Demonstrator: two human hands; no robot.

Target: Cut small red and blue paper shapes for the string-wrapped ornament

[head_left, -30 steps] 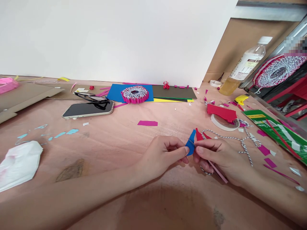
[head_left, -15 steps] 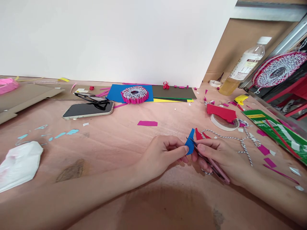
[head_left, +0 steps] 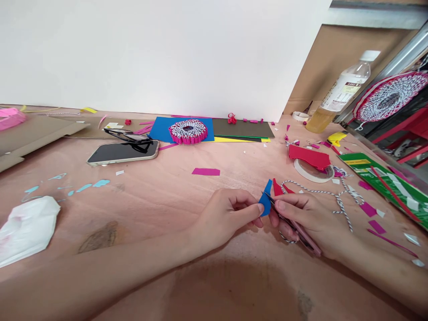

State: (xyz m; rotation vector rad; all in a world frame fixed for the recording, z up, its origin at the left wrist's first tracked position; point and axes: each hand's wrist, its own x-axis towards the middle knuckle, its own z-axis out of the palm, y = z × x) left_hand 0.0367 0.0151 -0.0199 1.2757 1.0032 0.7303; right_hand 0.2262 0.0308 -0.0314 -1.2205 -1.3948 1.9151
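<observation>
My left hand [head_left: 234,207] pinches a small blue paper piece [head_left: 266,206] between thumb and fingertips. A slim pink two-armed tool [head_left: 306,238] with dark pointed tips lies in my right hand [head_left: 306,214], closed around it. Its kind, tweezers or snips, is not clear. The tips meet the narrow part of the blue piece. Just behind my right fingers a red paper piece [head_left: 277,187] sticks up; its lower part is hidden. A black-and-white twisted cord [head_left: 319,190] runs past it, and part of it loops below my right fingers.
Ahead, a round striped woven piece [head_left: 188,130] rests on a blue sheet [head_left: 160,127]. A phone [head_left: 123,153] and glasses [head_left: 129,135] lie left. Right are a tape roll [head_left: 314,177], a bottle [head_left: 339,98], a green packet [head_left: 381,183] and several paper scraps. A white board [head_left: 150,58] stands behind.
Both hands stay nearly in place, still holding the blue paper piece and the pink tool. The tool's tips have shifted very slightly; nothing else visibly moves on the table.
</observation>
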